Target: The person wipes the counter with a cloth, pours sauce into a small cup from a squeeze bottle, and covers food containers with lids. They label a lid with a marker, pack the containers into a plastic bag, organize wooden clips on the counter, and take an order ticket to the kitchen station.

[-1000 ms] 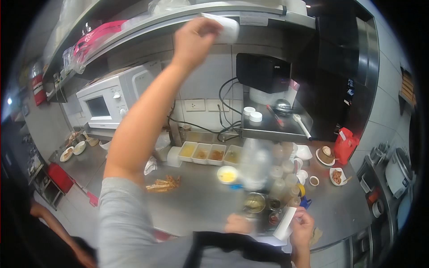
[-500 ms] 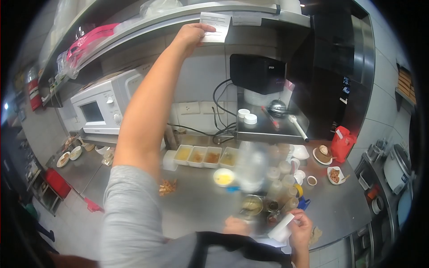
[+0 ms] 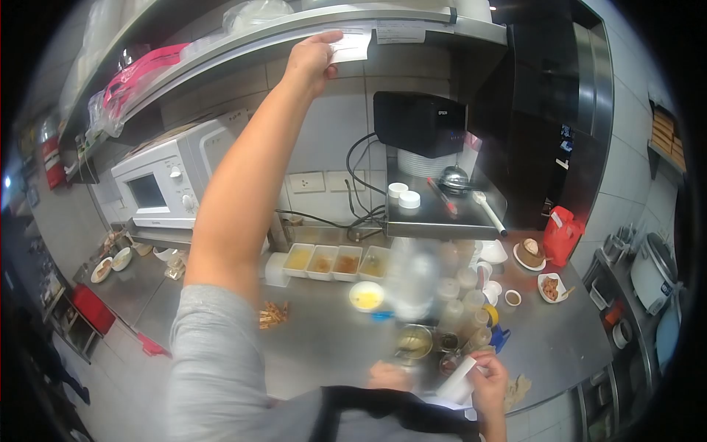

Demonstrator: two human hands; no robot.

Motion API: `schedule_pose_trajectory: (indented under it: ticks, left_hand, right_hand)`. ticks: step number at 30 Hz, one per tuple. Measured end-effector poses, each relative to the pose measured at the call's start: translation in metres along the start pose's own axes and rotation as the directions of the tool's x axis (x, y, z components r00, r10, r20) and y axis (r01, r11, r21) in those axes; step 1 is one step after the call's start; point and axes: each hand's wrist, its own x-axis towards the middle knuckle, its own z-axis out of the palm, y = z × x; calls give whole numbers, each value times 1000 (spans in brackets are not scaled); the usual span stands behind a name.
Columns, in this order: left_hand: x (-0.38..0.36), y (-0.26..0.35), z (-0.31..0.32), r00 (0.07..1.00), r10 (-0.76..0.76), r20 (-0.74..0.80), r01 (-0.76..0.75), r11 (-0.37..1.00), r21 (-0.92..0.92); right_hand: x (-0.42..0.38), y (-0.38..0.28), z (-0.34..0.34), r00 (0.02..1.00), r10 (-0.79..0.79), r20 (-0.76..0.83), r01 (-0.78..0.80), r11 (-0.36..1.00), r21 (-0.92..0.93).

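Note:
Up at the shelf edge [image 3: 294, 31], my left hand [image 3: 312, 60] pinches a printed paper slip [image 3: 352, 46], which hangs against the rail. A second printed slip [image 3: 401, 31] is on the rail to its right. Low in view, my right hand [image 3: 489, 374] grips a curled white piece of paper [image 3: 458, 381] near the counter's front edge. Left of it a blurred, closed hand [image 3: 390, 376] shows above the apron, its arm hidden. Close by stand a metal bowl [image 3: 414, 342] of pale food and several squeeze bottles [image 3: 452, 315].
On the steel counter [image 3: 317, 353] are white containers of seasonings [image 3: 322, 263], a white bowl with yellow contents [image 3: 367, 297] and brown strips [image 3: 273, 315]. Farther right sit filled dishes [image 3: 551, 287] and a red bag [image 3: 563, 236]. Behind are a microwave [image 3: 158, 184] and a black printer [image 3: 420, 121].
My left hand and the slip have moved slightly up and left, and more of the slip is covered by my fingers. My right hand still grips its paper, with little movement. The view has shifted slightly.

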Motion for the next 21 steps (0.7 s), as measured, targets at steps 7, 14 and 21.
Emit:
schedule_pose_trajectory:
  ticks: [7,14,21]
  left_hand:
    - [11,-1,3,970,235,-57,-223,961,161]
    - [-46,-21,3,461,872,164,-597,168,785]
    - [-338,-97,3,72,182,981,-771,634,-61]
  right_hand:
    - [-2,0,0,1000,7,17,-6,1000,-12]
    - [-8,8,-1,1000,29,-10,-29,999,46]
    - [-15,54,29,869,354,346,-461,833,305]
